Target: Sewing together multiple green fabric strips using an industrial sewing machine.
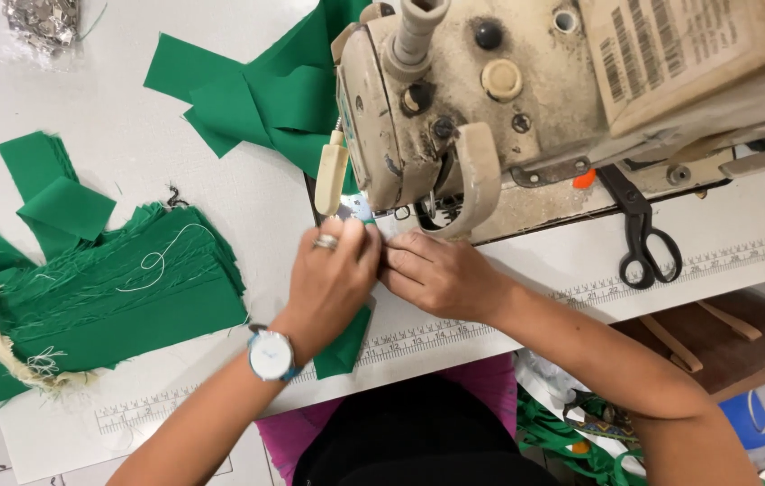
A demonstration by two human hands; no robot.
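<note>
My left hand (328,274), with a ring and a wristwatch, presses down on a green fabric piece (344,346) that hangs over the table's front edge. My right hand (436,270) lies beside it, fingertips pinching the same fabric just in front of the needle area of the worn beige sewing machine (526,99). Both hands touch each other under the machine head. The stitching point itself is hidden by my fingers.
A stack of green fabric strips (103,301) with loose threads lies at left, and more green pieces (256,94) behind the machine. Black scissors (639,229) rest at right on the white table (130,135). A ruler strip (454,333) runs along the front edge.
</note>
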